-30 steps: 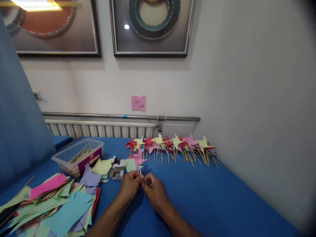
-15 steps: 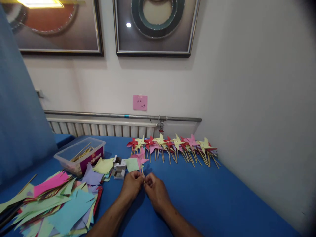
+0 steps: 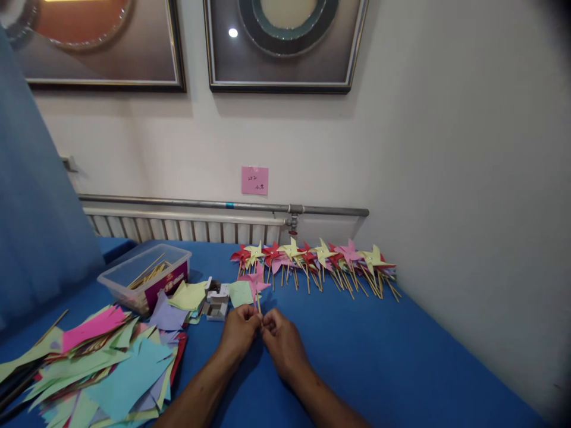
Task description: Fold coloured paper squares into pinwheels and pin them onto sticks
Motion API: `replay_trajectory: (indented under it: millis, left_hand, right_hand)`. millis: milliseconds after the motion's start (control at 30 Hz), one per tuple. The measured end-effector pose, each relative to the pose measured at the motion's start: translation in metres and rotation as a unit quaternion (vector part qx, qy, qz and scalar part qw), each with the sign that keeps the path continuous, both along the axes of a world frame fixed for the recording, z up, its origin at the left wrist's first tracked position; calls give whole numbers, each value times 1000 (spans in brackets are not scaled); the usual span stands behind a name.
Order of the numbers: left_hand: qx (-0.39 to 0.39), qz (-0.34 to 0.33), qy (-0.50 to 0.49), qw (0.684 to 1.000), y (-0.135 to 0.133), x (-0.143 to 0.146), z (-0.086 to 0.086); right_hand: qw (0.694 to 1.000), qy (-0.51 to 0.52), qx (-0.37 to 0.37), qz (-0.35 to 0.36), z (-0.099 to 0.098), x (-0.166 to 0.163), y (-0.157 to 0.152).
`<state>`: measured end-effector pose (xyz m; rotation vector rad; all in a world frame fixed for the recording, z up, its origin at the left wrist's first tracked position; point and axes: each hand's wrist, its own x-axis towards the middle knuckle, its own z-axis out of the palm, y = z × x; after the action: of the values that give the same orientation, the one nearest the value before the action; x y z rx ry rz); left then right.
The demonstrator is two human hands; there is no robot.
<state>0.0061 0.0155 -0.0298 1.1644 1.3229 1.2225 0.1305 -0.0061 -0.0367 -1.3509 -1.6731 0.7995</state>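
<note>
A pink paper pinwheel (image 3: 256, 281) on a thin wooden stick stands upright just beyond my fingers. My left hand (image 3: 242, 328) is closed, its thumb and fingers pinching the stick from the left. From the right, my right hand (image 3: 281, 339) is closed with its fingertips at the stick's lower part. The two hands nearly touch, and they hide the stick's lower end. Behind the pinwheel lies a pale green paper sheet (image 3: 241, 294). Small open white boxes (image 3: 217, 303) sit left of it, with dark contents in one.
Finished pinwheels (image 3: 321, 255) lie in a row along the back of the blue table (image 3: 379, 362). At left are a clear plastic bin (image 3: 145, 274) of sticks, a yellow sheet (image 3: 187, 298) and a pile of cut coloured paper (image 3: 127, 380). A blue curtain (image 3: 38, 196) hangs at far left.
The view has tilted slightly, so the wall and pictures sit higher in it. Both hands keep the same hold on the pinwheel's stick, almost unmoved.
</note>
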Motion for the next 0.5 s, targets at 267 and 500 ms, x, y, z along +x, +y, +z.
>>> replay_trajectory:
  millis: [267,500]
  left_hand:
    - [15,2,11,1000,4,-2,-12]
    - [10,-7,34,999,1,-1,-9]
  right_hand:
    - [1000,9,9,1,-2,1,2]
    - [999,-11,1,-36,1,3,0]
